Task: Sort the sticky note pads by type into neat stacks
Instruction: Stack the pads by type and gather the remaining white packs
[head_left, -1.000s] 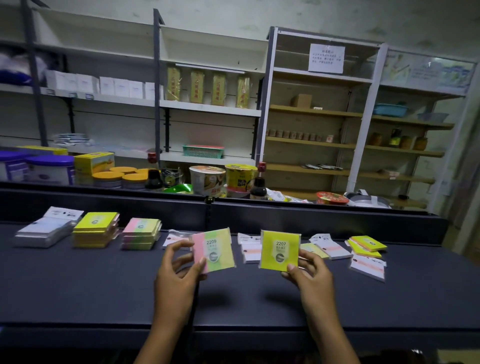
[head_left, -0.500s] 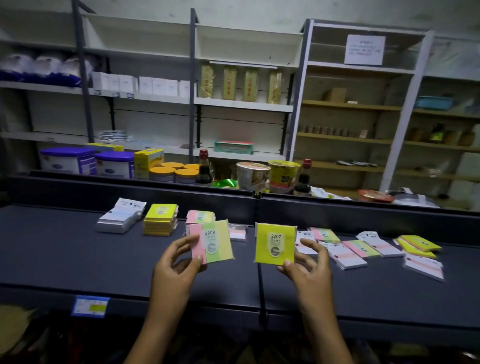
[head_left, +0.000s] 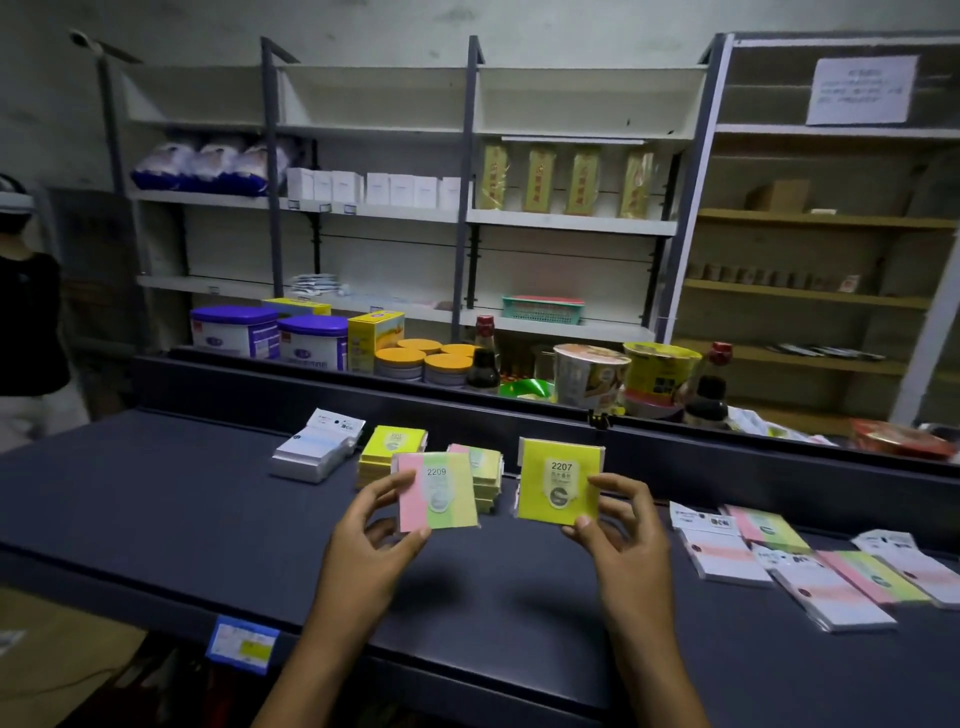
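Your left hand pinched a striped pad, your right hand a yellow pad; three stacks stood far left; loose pads remained right.

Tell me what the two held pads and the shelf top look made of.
2209 pad and 2207 pad: paper sheets, seemingly in clear glossy film, going by sheen and printed labels. Shelf top: probably painted metal, dark matte and flat with a folded front lip; not certain.
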